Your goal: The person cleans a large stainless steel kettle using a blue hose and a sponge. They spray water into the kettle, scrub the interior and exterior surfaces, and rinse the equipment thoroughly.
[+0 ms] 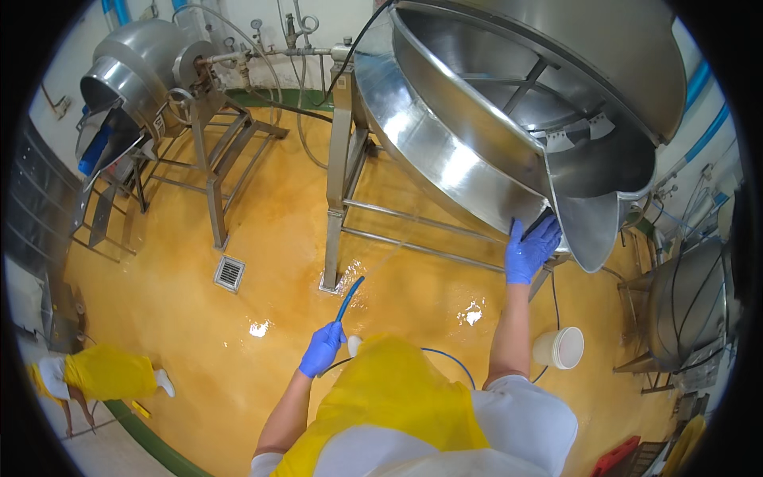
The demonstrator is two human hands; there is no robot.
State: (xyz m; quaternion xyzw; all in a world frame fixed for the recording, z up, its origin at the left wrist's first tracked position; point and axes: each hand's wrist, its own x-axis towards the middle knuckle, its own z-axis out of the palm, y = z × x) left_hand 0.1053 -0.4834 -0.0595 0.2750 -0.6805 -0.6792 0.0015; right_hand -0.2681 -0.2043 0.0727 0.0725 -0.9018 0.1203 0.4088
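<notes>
My left hand (323, 349), in a blue-purple glove, grips a blue hose (351, 295) near its end. A thin stream of water leaves the hose towards the large tilted stainless-steel kettle (435, 143). My right hand (532, 253), gloved alike, lies against the kettle's outer wall just left of its pouring spout (590, 229). Its thumb is apart from the fingers. A dark patch shows behind them; whether it is a pad or a reflection is unclear. Mixing blades (524, 86) are visible inside the kettle, below its raised lid (638, 53).
A steel stand (337, 179) carries the kettle. A white bucket (560, 347) stands right of me on the wet yellow floor (405, 304). A floor drain (229, 273) and a smaller kettle (137, 65) are leftward. Another person in a yellow apron (110, 372) is at lower left.
</notes>
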